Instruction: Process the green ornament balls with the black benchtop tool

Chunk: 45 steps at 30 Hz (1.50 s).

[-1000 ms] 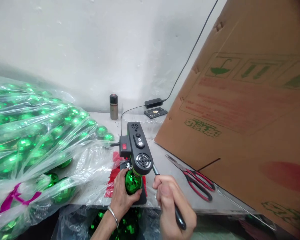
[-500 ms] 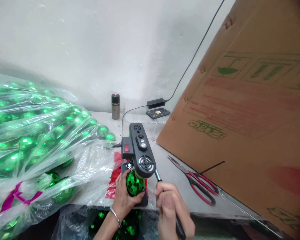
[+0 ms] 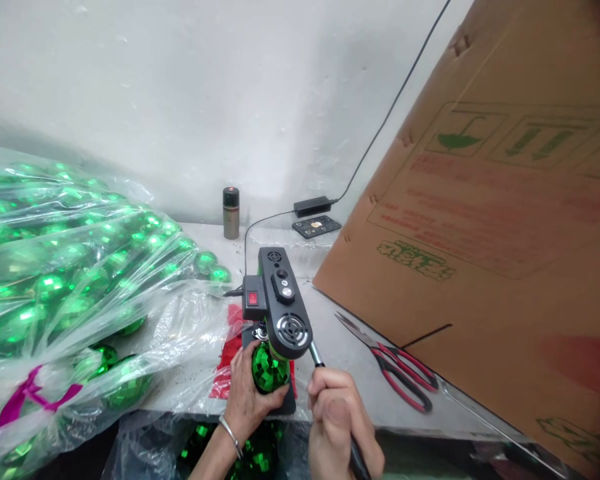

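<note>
My left hand [image 3: 250, 385] is wrapped around a shiny green mirrored ball [image 3: 270, 371], thumb on its near right side. The ball sits under the front end of a black machine [image 3: 285, 293] with round vents and a red switch [image 3: 253, 298]; the contact point between them is hidden. With my right hand [image 3: 343, 417] I grip a lever handle [image 3: 359, 459], black with a metal rod [image 3: 316, 353] that runs up to the machine's right side. A black base plate [image 3: 286, 404] and red cloth or plastic [image 3: 225, 363] lie beneath.
A clear plastic bag [image 3: 173, 310] with many green balls fills the left. Scissors [image 3: 405, 370] with red-black handles lie at right, beside a leaning cardboard box [image 3: 480, 220]. Behind are a small bottle [image 3: 231, 215], a power adapter [image 3: 313, 206] and a phone-like slab [image 3: 316, 227].
My right hand has shifted very slightly left and down on the handle. The left hand and the ball look unmoved.
</note>
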Tool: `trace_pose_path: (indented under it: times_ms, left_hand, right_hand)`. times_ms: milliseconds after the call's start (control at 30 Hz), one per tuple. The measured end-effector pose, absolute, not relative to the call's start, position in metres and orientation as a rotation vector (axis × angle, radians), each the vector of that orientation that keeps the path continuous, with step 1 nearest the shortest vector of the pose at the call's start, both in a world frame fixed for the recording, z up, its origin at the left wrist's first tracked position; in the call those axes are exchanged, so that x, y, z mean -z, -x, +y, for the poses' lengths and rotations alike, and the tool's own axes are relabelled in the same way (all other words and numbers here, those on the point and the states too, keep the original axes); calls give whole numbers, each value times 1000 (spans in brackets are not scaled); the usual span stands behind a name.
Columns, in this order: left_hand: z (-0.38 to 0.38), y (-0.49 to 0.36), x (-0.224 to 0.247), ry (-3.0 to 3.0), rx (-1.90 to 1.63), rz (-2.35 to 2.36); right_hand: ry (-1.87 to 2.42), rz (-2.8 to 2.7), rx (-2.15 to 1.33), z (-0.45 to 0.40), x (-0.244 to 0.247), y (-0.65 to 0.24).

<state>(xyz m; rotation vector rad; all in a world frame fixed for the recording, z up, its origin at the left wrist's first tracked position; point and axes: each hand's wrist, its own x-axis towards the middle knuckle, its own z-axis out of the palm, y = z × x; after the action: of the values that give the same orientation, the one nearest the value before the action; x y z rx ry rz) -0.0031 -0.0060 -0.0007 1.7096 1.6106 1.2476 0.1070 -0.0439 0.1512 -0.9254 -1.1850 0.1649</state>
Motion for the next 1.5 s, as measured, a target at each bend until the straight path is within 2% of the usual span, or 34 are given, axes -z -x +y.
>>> trace_pose_path:
  times_ms: [533,1500]
  left_hand:
    - [-5,1,7,-1758,-1279,1624]
    - [0,-5,13,-1752,-1328,1596]
  right_hand:
    - [913,-1262,-76,-40,-146,-112]
    - [818,-1142,-128,-33,-131,-106]
